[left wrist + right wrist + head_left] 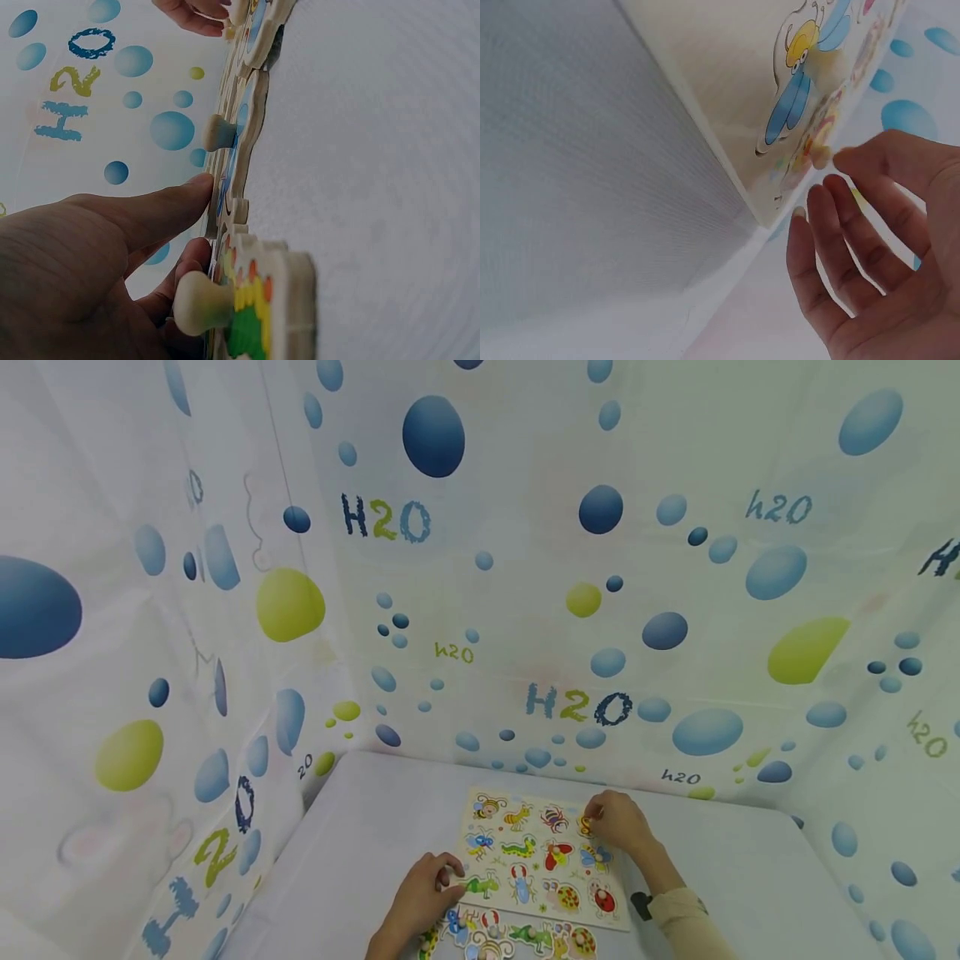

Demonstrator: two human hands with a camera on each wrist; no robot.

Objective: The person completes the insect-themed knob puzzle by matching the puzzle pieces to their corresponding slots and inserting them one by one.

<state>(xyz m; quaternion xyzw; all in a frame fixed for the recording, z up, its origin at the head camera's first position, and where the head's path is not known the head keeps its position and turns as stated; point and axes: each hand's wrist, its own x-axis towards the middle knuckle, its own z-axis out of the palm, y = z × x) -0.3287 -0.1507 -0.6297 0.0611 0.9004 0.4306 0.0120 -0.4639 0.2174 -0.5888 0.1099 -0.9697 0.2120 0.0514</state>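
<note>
A pale wooden puzzle board (498, 864) with colourful insect pictures lies flat on the table. At its far right corner my right hand (618, 821) pinches the small knob of a yellow-orange puzzle piece (814, 146), mostly hidden by the fingers in the head view. The other fingers of the right hand (870, 247) are spread apart. My left hand (426, 893) rests at the board's near left edge, thumb and forefinger apart, close to a green grasshopper picture (480, 885). In the left wrist view, the left hand's (97, 262) thumb reaches the board's edge.
Loose knobbed insect pieces, among them a green grasshopper piece (532, 937) and a ladybird piece (582, 941), lie bunched along the board's near side. A white table (360, 827) carries everything. Bubble-printed white curtains (517, 610) rise at the back and both sides.
</note>
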